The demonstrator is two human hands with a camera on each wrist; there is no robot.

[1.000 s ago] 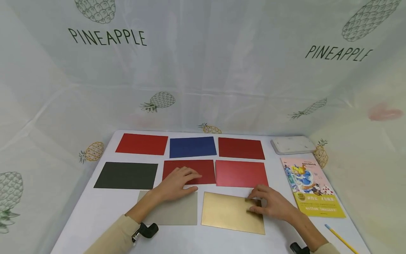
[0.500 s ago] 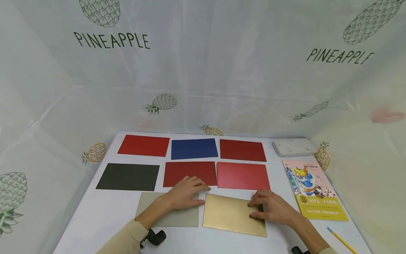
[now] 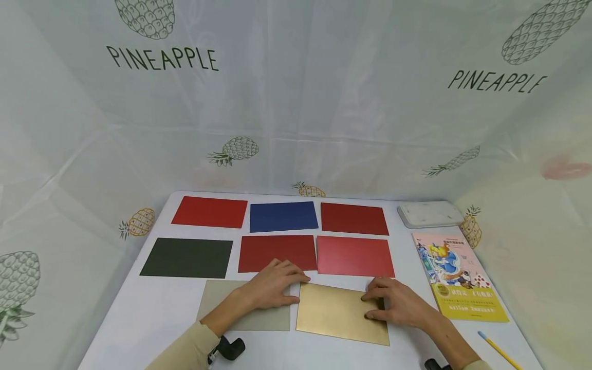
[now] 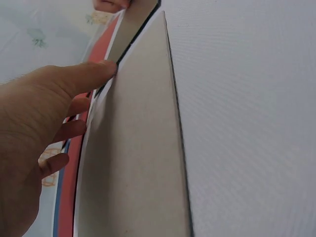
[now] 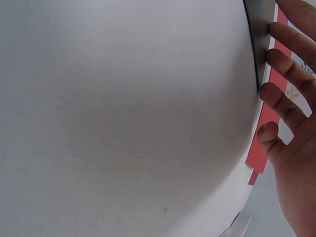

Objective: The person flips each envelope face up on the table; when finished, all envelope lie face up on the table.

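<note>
A gold card [image 3: 333, 314] lies slightly turned on the table in the head view. At its upper left corner is my left hand [image 3: 272, 285], stretched across a grey card [image 3: 265, 321], with thumb and fingertips right at the gold card's edge. The left wrist view shows the left thumb [image 4: 94, 76] at the gap between the two cards, the other fingers relaxed beyond. My right hand [image 3: 398, 303] rests its fingertips and thumb on the right part of the gold card. In the right wrist view the right fingers [image 5: 284, 103] are spread along the card's edge.
Behind lie a black card [image 3: 187, 258], a dark red card [image 3: 277, 246] and a pink-red card [image 3: 355, 256]. The back row has red [image 3: 209, 211], blue [image 3: 284, 216] and deep red [image 3: 354, 219] cards. A book [image 3: 460, 277], a white case [image 3: 430, 214] and a pencil [image 3: 499, 349] are at right.
My left hand has slid right and nearer, from over the dark red and grey cards to the gold card's left edge. The right hand stays on the gold card. The head view shifted slightly.
</note>
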